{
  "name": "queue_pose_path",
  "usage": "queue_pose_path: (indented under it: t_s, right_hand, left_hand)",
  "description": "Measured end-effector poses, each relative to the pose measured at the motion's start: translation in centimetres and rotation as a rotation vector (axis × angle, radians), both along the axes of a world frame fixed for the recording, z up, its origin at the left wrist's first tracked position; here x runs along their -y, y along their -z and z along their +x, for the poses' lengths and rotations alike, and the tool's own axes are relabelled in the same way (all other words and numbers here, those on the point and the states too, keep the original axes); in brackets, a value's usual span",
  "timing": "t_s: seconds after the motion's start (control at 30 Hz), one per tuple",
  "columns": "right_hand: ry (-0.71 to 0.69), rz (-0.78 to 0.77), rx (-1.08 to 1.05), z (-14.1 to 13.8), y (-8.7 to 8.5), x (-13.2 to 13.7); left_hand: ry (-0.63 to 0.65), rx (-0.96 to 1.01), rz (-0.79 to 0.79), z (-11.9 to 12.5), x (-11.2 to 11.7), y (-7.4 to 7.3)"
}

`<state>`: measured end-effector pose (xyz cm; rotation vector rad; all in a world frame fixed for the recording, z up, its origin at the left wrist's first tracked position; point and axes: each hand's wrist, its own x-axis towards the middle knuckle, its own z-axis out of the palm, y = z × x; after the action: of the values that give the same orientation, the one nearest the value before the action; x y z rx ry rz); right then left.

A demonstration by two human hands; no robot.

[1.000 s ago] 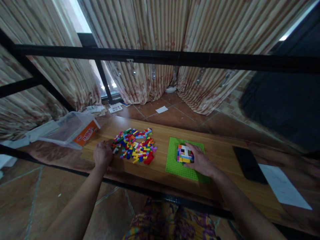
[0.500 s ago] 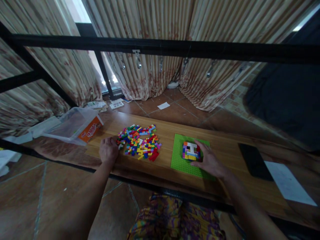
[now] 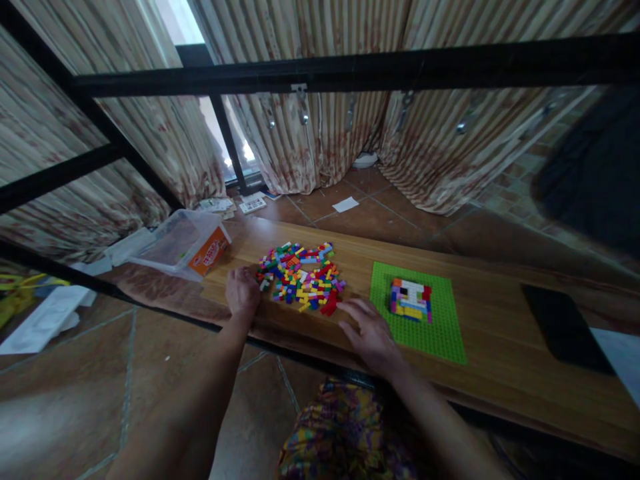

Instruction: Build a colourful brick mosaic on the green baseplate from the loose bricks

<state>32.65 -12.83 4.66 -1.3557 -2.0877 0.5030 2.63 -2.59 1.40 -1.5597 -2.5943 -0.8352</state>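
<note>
A pile of loose toy building bricks (image 3: 295, 280) in many colours lies on the wooden table. My left hand (image 3: 243, 292) rests at the pile's left edge with its fingers curled in; whatever they may hold is hidden. Close to the red bricks (image 3: 330, 304) at the pile's right side is my right hand (image 3: 369, 331), fingers apart and nothing visible in them. Right of that hand lies a green baseplate (image 3: 445, 340), carrying a small square build of bricks (image 3: 413, 293) with white, red, yellow and blue pieces and a dark gap in it.
A clear plastic box (image 3: 170, 243) with an orange label stands at the table's left end. A black flat object (image 3: 565, 327) and a white sheet (image 3: 617, 357) lie to the right. A black metal bar (image 3: 340, 72) crosses beyond the table (image 3: 490, 320).
My right hand has left the brick build on the baseplate and moved left to the red bricks. The view has turned left. My left hand stays at the pile's left edge.
</note>
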Motion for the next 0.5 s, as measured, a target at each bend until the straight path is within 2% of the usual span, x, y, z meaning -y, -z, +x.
queue_pose_path:
  t_s: [0.07, 0.17, 0.37, 0.5]
  right_hand:
    - [0.012, 0.009, -0.008, -1.3, 0.9, -0.6]
    - [0.018, 0.01, 0.03, -1.8, 1.6, -1.6]
    - [0.033, -0.025, 0.146, -2.3, 1.8, -2.8]
    - [0.08, -0.04, 0.133, -2.8, 2.1, -3.1]
  left_hand:
    - [0.005, -0.002, -0.001, 0.0, 0.1, 0.0]
    - [0.008, 0.001, 0.007, -0.1, 0.1, 0.1]
    - [0.002, 0.013, 0.002, 0.0, 0.0, 0.0]
    - [-0.001, 0.008, 0.0, 0.2, 0.0, -0.3]
